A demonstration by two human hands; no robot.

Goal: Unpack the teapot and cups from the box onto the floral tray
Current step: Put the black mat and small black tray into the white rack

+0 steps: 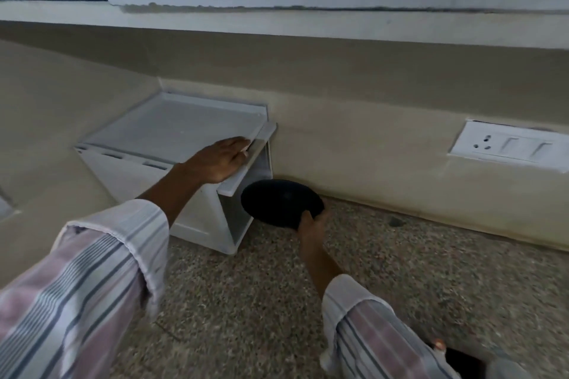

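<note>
I see my left hand stretched out flat on the white box, its fingers straight and pressing on the flap that juts out over the box's open right end. The box sits on the speckled floor, pushed into the far left corner against the beige wall. My right hand is lower and to the right, its fingers curled round the near edge of a black round dish, which I hold tilted just outside the box's open end, above the floor. I cannot tell whether the dish touches the box. What else lies inside the box is hidden from me by the flap and shadow. Both arms wear striped sleeves in pink, white and grey. On the wall to the far right there is a white socket plate with two switches. At the near right edge something dark shows on the floor, too cut off to name.
</note>
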